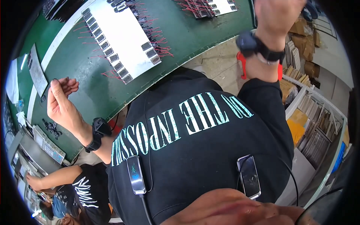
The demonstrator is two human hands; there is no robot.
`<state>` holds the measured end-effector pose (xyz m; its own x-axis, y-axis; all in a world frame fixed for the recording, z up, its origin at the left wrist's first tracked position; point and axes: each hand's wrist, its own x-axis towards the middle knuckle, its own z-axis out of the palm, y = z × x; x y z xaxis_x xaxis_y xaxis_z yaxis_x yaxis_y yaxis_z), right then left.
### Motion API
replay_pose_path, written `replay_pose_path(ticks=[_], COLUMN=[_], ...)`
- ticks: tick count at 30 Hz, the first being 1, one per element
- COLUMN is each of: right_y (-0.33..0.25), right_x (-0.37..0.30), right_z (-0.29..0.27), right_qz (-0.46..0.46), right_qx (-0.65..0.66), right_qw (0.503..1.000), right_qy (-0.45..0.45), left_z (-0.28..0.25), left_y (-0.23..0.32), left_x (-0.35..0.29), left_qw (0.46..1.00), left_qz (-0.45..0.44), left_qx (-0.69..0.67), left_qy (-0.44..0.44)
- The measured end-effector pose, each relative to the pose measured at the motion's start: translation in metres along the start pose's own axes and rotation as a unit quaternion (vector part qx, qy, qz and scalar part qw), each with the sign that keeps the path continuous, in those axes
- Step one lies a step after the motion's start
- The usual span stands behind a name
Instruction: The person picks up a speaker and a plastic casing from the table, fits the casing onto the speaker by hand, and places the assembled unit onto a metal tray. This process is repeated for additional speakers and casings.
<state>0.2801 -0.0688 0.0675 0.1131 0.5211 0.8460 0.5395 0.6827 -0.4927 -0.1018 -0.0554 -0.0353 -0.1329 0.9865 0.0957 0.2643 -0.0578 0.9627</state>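
My left hand point(64, 107) is raised over the left part of the green table point(88, 73), its fingers half curled and the thumb apart from them. Nothing shows between them. My right hand point(279, 17) is lifted at the top right, beyond the table's edge; motion smears it and the frame cuts it off, so its fingers cannot be read. Between the hands lies a white board point(125, 35). Small black rectangular parts with grey faces point(108, 51), like tiny speakers, line its left edge, with thin red wires sticking out. More wired parts point(150, 53) sit along its right edge.
Another white sheet point(225, 6) with wired parts lies at the far side. A grey plate point(36, 71) and loose black parts point(51, 128) are at the left. A co-worker's arm point(60, 178) is at lower left. Shelving with stacked boards point(318, 116) and something red point(242, 65) stand right.
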Motion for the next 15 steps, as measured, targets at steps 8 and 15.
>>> replay_pose_path(ticks=[8, 15], right_y=[0.038, 0.016], right_x=[-0.001, 0.003], right_z=[0.03, 0.02], right_qz=[-0.037, 0.208], right_qx=[-0.107, 0.115], right_qw=[0.994, 0.968], right_qy=[0.01, -0.084], left_z=[0.003, -0.009], left_y=[0.0, -0.001], left_x=[0.002, -0.005], left_qw=[1.0, 0.999], left_qz=[-0.015, -0.014], left_qx=[-0.017, -0.037], left_qy=[-0.006, -0.008])
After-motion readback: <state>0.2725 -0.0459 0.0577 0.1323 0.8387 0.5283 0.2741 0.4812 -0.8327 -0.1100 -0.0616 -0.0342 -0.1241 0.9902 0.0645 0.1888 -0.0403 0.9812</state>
